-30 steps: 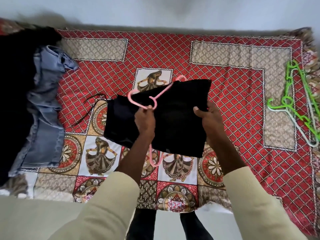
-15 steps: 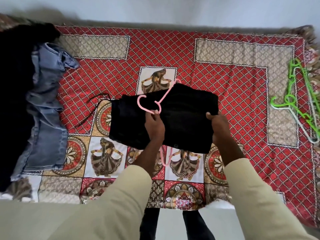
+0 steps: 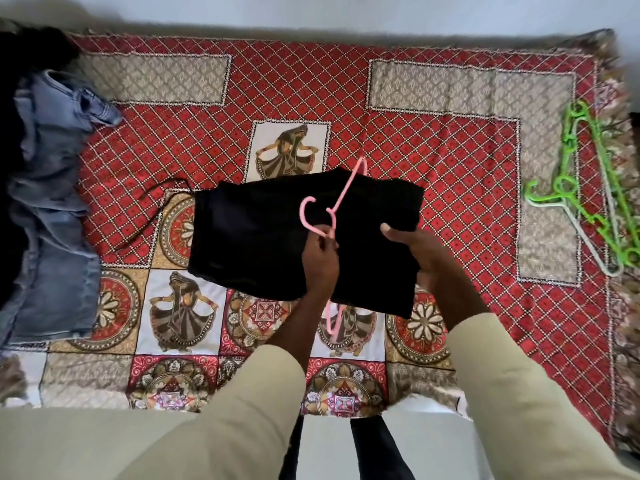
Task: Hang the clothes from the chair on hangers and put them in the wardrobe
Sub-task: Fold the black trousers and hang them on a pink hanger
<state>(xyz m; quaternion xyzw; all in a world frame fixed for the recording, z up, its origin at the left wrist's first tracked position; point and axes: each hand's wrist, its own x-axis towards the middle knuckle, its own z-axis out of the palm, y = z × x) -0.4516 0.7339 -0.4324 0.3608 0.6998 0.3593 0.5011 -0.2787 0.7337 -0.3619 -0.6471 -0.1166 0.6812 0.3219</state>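
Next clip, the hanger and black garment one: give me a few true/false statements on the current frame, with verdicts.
1. The left hand grips the pink hanger near its hook. True.
2. The right hand is empty. False: it holds the edge of the black garment.
3. Spare green hangers lie at the right side of the patterned bedspread. True.
4. The blue jeans hang on a hanger. False: they lie loose at the left, no hanger visible on them.
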